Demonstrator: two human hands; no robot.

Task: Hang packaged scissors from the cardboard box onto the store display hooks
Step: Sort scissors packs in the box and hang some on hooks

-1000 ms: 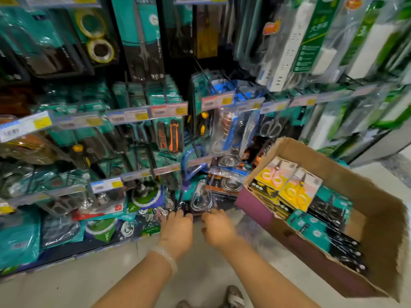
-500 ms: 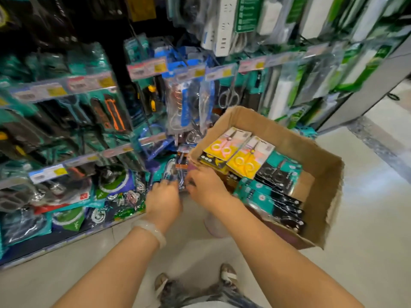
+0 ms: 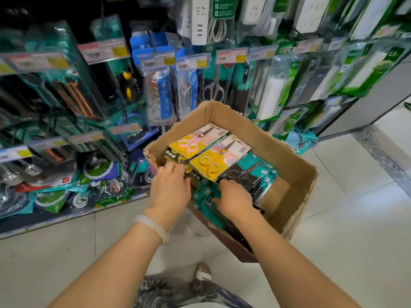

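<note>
**Both hands reach into a box of packaged scissors beside a store display**

A wall of display hooks (image 3: pixel 155 85) fills the far and left side of the scene, crowded with hanging tools, cables and power strips behind price tags. On the pale tiled floor (image 3: pixel 344 218), right of centre, sits an open cardboard box (image 3: pixel 295 174), its far edge close against the display.

Inside the box lie stacks of packaged scissors: yellow packs (image 3: pixel 206 156) at the far left, teal and black packs (image 3: pixel 251 176) nearer and to the right.

The left hand (image 3: pixel 170 187), with a ring and a pale bracelet at the wrist, rests over the box's near-left corner, fingers curled onto the edge of the yellow stack. The right hand (image 3: pixel 233 197) lies on the teal packs, fingers bent down among them; whether it has actually closed on one cannot be told.

The step appears to be picking out a pack. It would go best by lifting a single pack by its top edge, hang-hole kept clear, while the other hand steadies the stack.
</note>
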